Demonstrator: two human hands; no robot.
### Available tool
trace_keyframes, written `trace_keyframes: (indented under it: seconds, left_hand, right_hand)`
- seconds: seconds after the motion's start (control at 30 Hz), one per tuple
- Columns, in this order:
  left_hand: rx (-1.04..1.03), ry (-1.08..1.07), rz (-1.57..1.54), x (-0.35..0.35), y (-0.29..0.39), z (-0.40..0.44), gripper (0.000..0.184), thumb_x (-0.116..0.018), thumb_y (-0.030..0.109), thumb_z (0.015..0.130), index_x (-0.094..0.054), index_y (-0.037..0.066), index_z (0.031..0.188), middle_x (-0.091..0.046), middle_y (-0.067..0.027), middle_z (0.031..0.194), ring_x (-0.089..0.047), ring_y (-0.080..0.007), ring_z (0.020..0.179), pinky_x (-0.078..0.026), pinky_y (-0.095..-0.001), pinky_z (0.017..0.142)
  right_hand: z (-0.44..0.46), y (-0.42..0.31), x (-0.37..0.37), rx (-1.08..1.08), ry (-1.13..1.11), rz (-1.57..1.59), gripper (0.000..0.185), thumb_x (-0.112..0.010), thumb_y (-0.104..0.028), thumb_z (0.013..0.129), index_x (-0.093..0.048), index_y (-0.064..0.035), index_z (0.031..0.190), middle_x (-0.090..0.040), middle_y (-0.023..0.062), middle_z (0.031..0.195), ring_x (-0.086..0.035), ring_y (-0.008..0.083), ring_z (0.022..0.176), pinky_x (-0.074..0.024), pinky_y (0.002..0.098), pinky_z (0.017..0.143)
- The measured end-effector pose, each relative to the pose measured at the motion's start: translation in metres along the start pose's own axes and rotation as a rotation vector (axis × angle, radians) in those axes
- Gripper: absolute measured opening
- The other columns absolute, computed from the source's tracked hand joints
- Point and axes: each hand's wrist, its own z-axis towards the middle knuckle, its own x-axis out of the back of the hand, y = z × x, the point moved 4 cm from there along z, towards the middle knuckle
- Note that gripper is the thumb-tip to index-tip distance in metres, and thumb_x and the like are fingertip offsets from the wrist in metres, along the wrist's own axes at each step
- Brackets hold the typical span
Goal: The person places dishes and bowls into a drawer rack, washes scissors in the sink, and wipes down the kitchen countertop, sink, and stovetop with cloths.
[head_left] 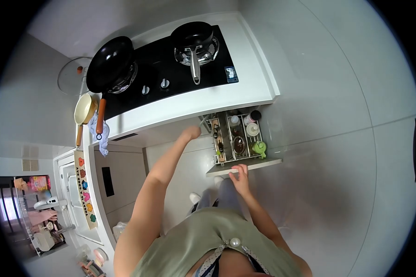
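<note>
Below the counter, a pull-out drawer (228, 138) stands open, its wire rack holding several bottles and jars. My right hand (241, 180) is at the drawer front (268, 163), fingers curled at its top edge. Left of the drawer, my left hand (192, 133) is closed like a fist. A thin, light-coloured strip (204, 121) shows just past its fingers, but I cannot make out what it is. Inside the rack are a green-topped container (260, 148), a white-lidded jar (252, 129), a black-capped bottle (255, 115) and a dark oval jar (238, 145).
Above, the black gas hob (159, 69) carries a wok (110, 64) and a frying pan (192, 35). A cream saucepan (84, 109) and a blue cloth (101, 134) lie at the counter's left end. A sink (71, 184) is farther left; a grey wall (319, 83) borders the right.
</note>
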Motion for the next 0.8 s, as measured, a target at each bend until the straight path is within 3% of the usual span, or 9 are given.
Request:
trace_keyframes:
  seconds: [0.07,0.23,0.3,0.4,0.47,0.5,0.6,0.73,0.8]
  left_hand:
    - [0.045,0.002,0.014,-0.004,0.006,0.022,0.031,-0.042,0.019,0.081,-0.065,0.0,0.085,-0.061,-0.0232,0.093,-0.059,-0.0389,0.087,-0.047,-0.0447,0.077]
    - [-0.683,-0.19,0.72,-0.067,-0.024,0.127,0.021,-0.057,0.021,0.076,-0.064,0.004,0.087,-0.065,-0.017,0.078,-0.063,-0.0305,0.062,-0.05,-0.0381,0.055]
    - [-0.618,-0.191,0.77,-0.064,-0.017,0.14,0.021,-0.056,0.018,0.078,-0.063,0.006,0.094,-0.064,-0.0143,0.076,-0.062,-0.0278,0.059,-0.049,-0.0373,0.052]
    - [0.008,-0.221,0.149,-0.037,0.01,0.114,0.023,-0.045,0.018,0.09,-0.057,0.004,0.104,-0.062,-0.0121,0.069,-0.061,-0.0231,0.053,-0.046,-0.0373,0.046]
    - [0.08,-0.144,-0.207,-0.045,-0.001,0.114,0.038,-0.043,0.034,0.091,-0.055,0.002,0.108,-0.061,-0.0161,0.067,-0.061,-0.0252,0.053,-0.045,-0.0378,0.043]
    - [0.281,-0.053,-0.343,-0.037,0.002,0.097,0.054,-0.046,0.045,0.087,-0.05,-0.002,0.114,-0.062,-0.0179,0.068,-0.061,-0.0254,0.053,-0.047,-0.0373,0.046]
    - [0.335,0.316,-0.359,-0.045,-0.015,0.054,0.06,-0.048,0.05,0.083,-0.056,-0.005,0.106,-0.06,-0.0238,0.1,-0.06,-0.0344,0.093,-0.047,-0.0407,0.08]
    - [0.17,0.235,-0.52,-0.086,-0.076,-0.015,0.056,-0.057,0.046,0.078,-0.058,-0.003,0.104,-0.06,-0.0264,0.098,-0.055,-0.0376,0.1,-0.043,-0.0417,0.087]
    - [0.236,0.218,-0.521,-0.098,-0.099,-0.078,0.052,-0.058,0.042,0.078,-0.057,-0.003,0.105,-0.062,-0.0238,0.091,-0.061,-0.0334,0.089,-0.047,-0.0395,0.081]
  right_hand:
    - [-0.008,-0.001,0.004,0.082,-0.021,-0.073,0.028,-0.067,-0.013,0.074,-0.055,-0.0097,0.1,-0.044,0.0087,0.108,-0.047,0.0231,0.099,-0.0436,0.0291,0.071]
    - [-0.025,-0.011,0.014,-0.015,-0.106,-0.033,0.047,-0.067,-0.016,0.076,-0.048,-0.0107,0.119,-0.037,0.0098,0.123,-0.047,0.0218,0.1,-0.0438,0.0299,0.075]
    - [-0.038,-0.02,0.023,-0.054,-0.009,-0.017,0.051,-0.067,-0.015,0.076,-0.045,-0.0096,0.122,-0.035,0.0106,0.126,-0.047,0.021,0.1,-0.0435,0.029,0.076]
    - [-0.071,-0.001,0.029,-0.218,0.083,0.128,0.054,-0.061,-0.011,0.081,-0.037,-0.0064,0.129,-0.037,0.0124,0.128,-0.048,0.0199,0.1,-0.0422,0.0306,0.083]
    - [-0.094,0.03,0.019,-0.466,0.071,0.447,0.055,-0.058,-0.009,0.084,-0.033,-0.0042,0.133,-0.038,0.013,0.13,-0.048,0.0208,0.105,-0.0398,0.0311,0.09]
    - [-0.092,0.031,0.013,-0.537,0.037,0.636,0.056,-0.056,-0.008,0.085,-0.029,-0.0027,0.134,-0.037,0.0135,0.132,-0.046,0.0217,0.109,-0.0373,0.0319,0.093]
    - [-0.068,0.02,-0.001,-0.654,-0.063,1.054,0.06,-0.051,-0.005,0.086,-0.021,0.0012,0.137,-0.031,0.0147,0.138,-0.038,0.024,0.122,-0.0298,0.0341,0.101]
    - [-0.049,-0.001,-0.002,-0.667,-0.101,1.088,0.057,-0.045,-0.006,0.088,-0.018,0.0031,0.137,-0.026,0.0148,0.142,-0.024,0.0255,0.132,-0.0191,0.0389,0.107]
    - [-0.039,-0.02,-0.001,-0.59,-0.147,1.103,0.056,-0.043,-0.009,0.089,-0.018,0.003,0.137,-0.025,0.0138,0.142,-0.022,0.0261,0.133,-0.0162,0.0398,0.108]
